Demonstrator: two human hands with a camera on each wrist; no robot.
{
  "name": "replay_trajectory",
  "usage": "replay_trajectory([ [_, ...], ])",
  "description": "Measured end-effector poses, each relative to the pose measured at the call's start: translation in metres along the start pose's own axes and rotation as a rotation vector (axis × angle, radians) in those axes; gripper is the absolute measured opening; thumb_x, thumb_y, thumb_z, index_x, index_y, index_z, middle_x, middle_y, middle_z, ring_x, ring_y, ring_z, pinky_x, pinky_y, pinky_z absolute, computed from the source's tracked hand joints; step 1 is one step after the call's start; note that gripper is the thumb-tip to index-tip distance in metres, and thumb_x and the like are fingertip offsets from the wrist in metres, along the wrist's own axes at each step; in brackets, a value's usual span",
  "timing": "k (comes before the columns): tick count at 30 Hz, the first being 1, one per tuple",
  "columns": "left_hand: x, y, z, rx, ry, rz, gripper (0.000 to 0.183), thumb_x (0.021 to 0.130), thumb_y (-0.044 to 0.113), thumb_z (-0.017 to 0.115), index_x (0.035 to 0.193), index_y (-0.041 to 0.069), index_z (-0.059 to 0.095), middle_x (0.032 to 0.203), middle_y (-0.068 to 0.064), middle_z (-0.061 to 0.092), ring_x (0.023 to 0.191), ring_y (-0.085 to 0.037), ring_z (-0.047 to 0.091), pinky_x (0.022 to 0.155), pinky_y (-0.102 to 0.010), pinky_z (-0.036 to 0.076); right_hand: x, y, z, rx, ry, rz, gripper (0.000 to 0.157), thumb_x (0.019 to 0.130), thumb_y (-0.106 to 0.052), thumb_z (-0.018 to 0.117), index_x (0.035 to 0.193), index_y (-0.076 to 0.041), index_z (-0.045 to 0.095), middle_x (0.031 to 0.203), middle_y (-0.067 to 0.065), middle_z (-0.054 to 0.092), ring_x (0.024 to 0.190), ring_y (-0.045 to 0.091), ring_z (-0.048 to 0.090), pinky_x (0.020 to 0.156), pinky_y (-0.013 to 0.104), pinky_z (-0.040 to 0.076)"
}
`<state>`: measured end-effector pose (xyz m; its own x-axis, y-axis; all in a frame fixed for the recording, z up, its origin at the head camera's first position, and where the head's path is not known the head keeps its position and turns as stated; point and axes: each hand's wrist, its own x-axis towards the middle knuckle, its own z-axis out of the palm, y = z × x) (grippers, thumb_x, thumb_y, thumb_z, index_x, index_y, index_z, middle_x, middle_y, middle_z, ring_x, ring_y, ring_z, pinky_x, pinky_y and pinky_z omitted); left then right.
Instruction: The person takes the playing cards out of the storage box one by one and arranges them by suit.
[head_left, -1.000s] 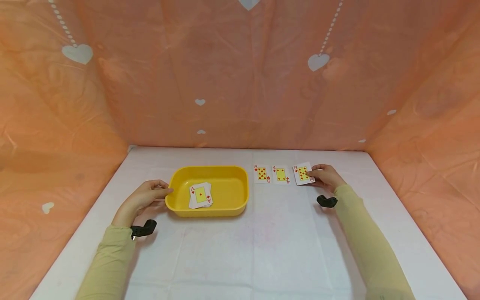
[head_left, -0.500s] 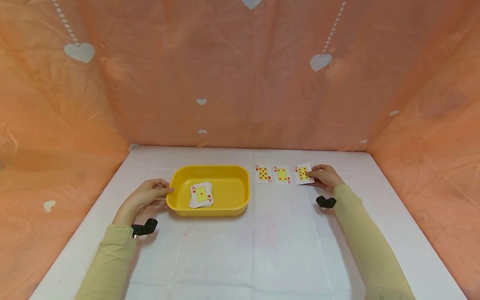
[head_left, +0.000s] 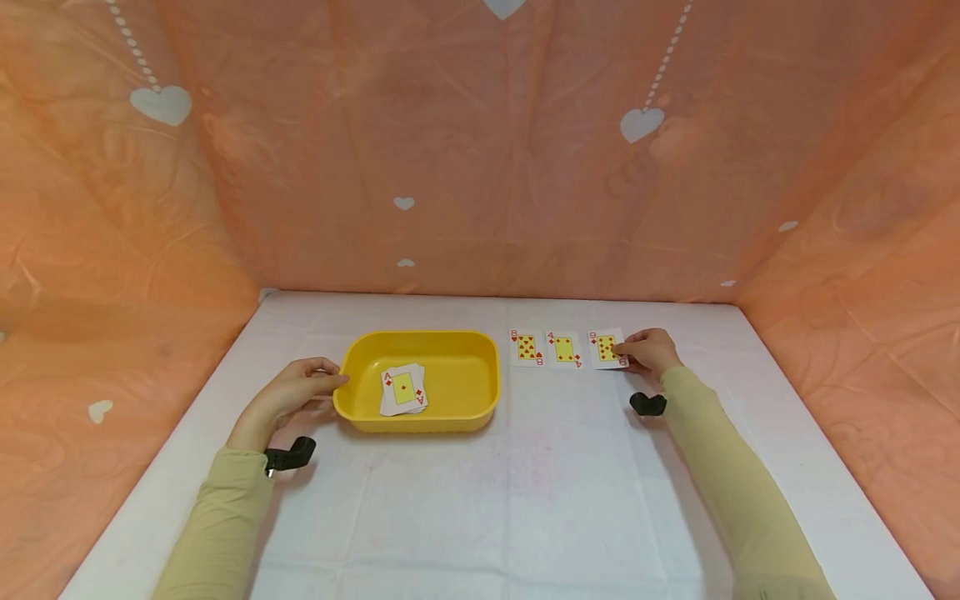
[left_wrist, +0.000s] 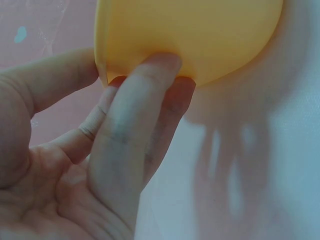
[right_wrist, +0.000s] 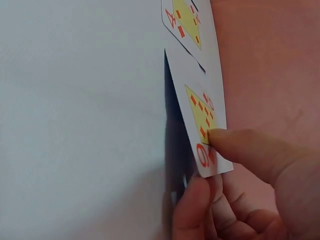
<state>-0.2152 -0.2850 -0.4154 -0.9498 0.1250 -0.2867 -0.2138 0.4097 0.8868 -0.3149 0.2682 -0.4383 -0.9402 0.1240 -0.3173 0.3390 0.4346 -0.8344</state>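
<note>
To the left of the right grip (head_left: pixel 651 350), two playing cards lie face up on the white surface (head_left: pixel 525 508): the four of diamonds (head_left: pixel 564 350) nearer, the eight of hearts (head_left: pixel 527 349) farther along the same row. Both lie between that grip and a yellow tray (head_left: pixel 459 385), which holds a small stack of cards (head_left: pixel 403 390) with the ace of diamonds on top; the tray is just right of the left grip (head_left: pixel 288 392). Beyond both grips hangs an orange cloth (head_left: pixel 480 167) with pale hearts. The right grip pinches the nine of diamonds (head_left: pixel 603 342), thumb on its face near one corner and fingers below. The card is at the fingertips, beside the four, tilted with a dark gap under one edge; whether its far edge touches the surface cannot be told. The left grip, nearly closed, clasps the tray's end, its bent fingers against the outer wall and rim.
</note>
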Motion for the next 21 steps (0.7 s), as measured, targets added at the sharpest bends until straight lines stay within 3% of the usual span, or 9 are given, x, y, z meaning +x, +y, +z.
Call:
replay_trajectory([
  [11, -0.0009, 0.0017, -0.0004, 0.002, -0.007, 0.003, 0.039, 0.094, 0.026, 0.063, 0.111, -0.007, 0.049, 0.105, -0.018, 0.061, 0.085, -0.020, 0.065, 0.072, -0.032, 0.055, -0.0027, -0.0008, -0.0009, -0.016, -0.012, -0.006, 0.033, 0.086, -0.010, 0.071, 0.109, 0.009, 0.058, 0.071, 0.000, 0.060, 0.059, 0.008, 0.057, 0.055, 0.021, 0.050],
  [21, -0.0002, 0.0006, -0.0006, 0.003, -0.004, -0.006, 0.039, 0.094, 0.026, 0.063, 0.112, -0.006, 0.050, 0.105, -0.017, 0.061, 0.086, -0.020, 0.065, 0.073, -0.033, 0.055, -0.0003, 0.0000, -0.0030, -0.072, -0.012, -0.004, 0.037, 0.085, -0.014, 0.072, 0.111, 0.008, 0.059, 0.078, 0.004, 0.062, 0.063, 0.010, 0.058, 0.058, 0.023, 0.051],
])
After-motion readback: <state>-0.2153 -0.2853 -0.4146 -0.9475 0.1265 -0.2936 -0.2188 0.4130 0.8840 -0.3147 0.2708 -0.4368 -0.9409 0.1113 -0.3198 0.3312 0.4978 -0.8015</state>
